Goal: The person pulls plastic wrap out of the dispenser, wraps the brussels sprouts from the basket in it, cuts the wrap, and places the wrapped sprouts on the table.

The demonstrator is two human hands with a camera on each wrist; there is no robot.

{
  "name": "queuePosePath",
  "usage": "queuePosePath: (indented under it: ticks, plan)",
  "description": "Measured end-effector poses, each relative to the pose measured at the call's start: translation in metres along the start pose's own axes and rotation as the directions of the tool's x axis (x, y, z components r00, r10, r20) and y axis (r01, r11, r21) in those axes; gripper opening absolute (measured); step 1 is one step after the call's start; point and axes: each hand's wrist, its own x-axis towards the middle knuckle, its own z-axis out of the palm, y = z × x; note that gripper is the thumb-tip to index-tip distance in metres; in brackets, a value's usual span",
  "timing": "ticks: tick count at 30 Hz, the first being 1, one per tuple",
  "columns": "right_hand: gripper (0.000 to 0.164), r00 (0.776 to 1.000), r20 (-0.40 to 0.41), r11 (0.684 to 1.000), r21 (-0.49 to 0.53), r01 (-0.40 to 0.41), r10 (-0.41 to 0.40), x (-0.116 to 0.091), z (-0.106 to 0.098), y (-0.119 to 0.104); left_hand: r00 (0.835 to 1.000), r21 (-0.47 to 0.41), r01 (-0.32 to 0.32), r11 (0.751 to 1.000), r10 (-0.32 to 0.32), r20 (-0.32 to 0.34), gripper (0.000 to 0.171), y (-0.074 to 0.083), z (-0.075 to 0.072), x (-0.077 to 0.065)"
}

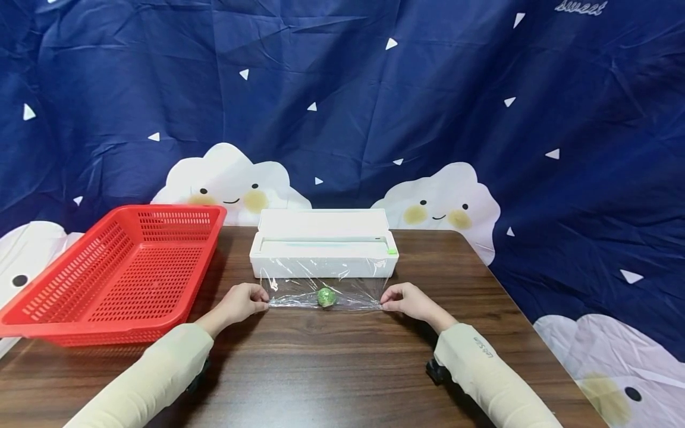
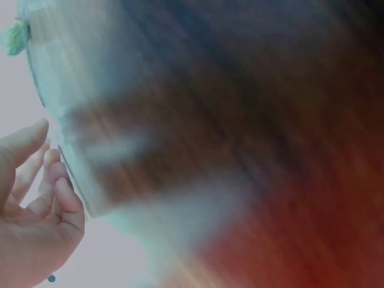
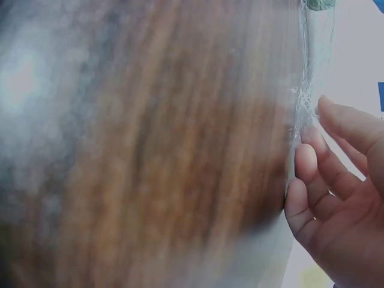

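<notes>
A sheet of clear plastic wrap [image 1: 353, 300] stretches from the front of a white wrap box [image 1: 321, 267] toward me. My left hand [image 1: 243, 304] pinches its near left corner, and my right hand [image 1: 409, 302] pinches the near right corner. Between the hands, at the film's near edge, is a small round green vegetable [image 1: 326, 297]; whether it lies over or under the film I cannot tell. Each wrist view shows thumb and fingertips at the film's edge, with the left hand [image 2: 42, 210] and right hand [image 3: 342, 186] seen close up.
The box's lid [image 1: 323, 223] stands raised at the back, and a small green tab [image 1: 392, 251] sits at its right end. A red slotted basket [image 1: 184, 285] stands on the left of the brown wooden table [image 1: 316, 374]. Behind hangs a blue cloth [image 1: 342, 131] with clouds.
</notes>
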Motion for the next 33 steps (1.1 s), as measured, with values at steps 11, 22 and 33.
queuePosePath:
  ticks: [11,22,33]
  plan:
    - [0.005,0.995,-0.076,0.997,-0.042,0.066,-0.069,0.0,-0.001,-0.016,1.0,-0.068,-0.029,0.997,0.028,-0.009,0.009,0.008,0.006,0.01]
    - [0.005,0.984,-0.121,0.991,-0.047,0.127,-0.132,0.012,0.009,-0.023,0.987,-0.112,-0.158,0.981,0.157,-0.013,0.008,0.022,0.02,0.021]
    - [0.006,0.985,-0.096,0.989,-0.028,0.144,-0.146,0.026,0.025,-0.035,0.978,-0.137,-0.209,0.968,0.21,-0.005,0.012,0.033,0.033,0.026]
